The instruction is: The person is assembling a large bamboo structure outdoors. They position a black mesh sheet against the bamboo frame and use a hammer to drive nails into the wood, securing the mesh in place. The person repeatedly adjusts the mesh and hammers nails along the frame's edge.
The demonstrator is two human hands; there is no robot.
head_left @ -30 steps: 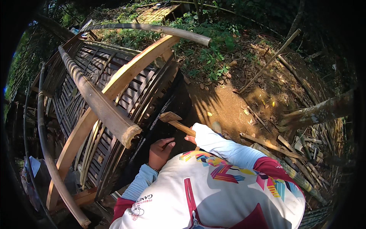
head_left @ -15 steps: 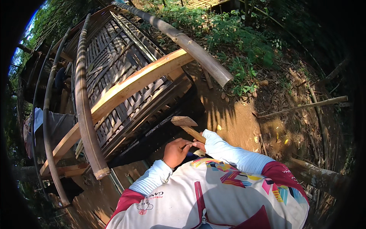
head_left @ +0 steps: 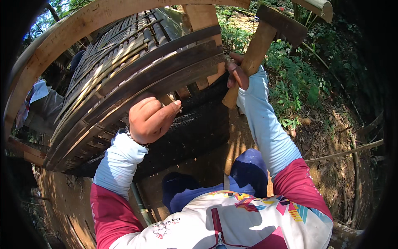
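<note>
My right hand (head_left: 238, 75) is closed round the wooden handle of a hammer (head_left: 258, 46). Its dark, blocky head points up and away, near a wooden post. To the left, my left hand (head_left: 150, 119) is closed, thumb and forefinger pinched at its right side. Something small shows at the fingertips, too small to make out. That hand is close to the dark bamboo slats (head_left: 166, 68) along the near edge of a slatted bamboo panel (head_left: 112, 66). Black netting (head_left: 186, 139) hangs below the slats.
A long wooden beam (head_left: 54, 39) arches across the far left and top. A cut bamboo pole end (head_left: 321, 9) juts in at the top right. Green plants (head_left: 286, 83) grow beyond my right arm, with a thin stick (head_left: 348, 150) lying over dry leaves.
My hands, together near my chest before, are now apart and raised. The left is at the slats; the right has lifted the hammer. My view is closer to the bamboo structure.
</note>
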